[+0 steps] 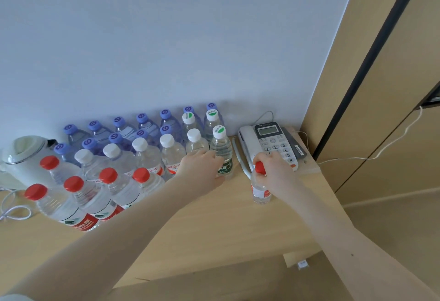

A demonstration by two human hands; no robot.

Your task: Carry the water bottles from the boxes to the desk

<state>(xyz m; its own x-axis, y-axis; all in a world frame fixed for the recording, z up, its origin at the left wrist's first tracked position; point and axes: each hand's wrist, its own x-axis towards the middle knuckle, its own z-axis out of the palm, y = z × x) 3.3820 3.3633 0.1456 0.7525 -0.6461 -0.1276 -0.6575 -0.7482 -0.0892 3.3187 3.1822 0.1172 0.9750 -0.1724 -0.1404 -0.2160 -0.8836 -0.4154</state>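
The left hand (202,166) wraps the body of a green-labelled water bottle (220,144), seating it upright at the right end of the rows, probably to keep the ranks tight. The right hand (276,172) grips a small red-capped bottle (260,191) by its neck. This bottle stands on the desk (214,224) just beside the telephone (273,141), apart from the grouped bottles (119,157) sorted by cap colour.

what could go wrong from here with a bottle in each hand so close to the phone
1. The right hand grips the red-capped bottle near its top, right beside the telephone; a swing could bump the handset.
2. The left hand holds the green-label bottle tight against the white-capped bottles; a nudge might topple the row.
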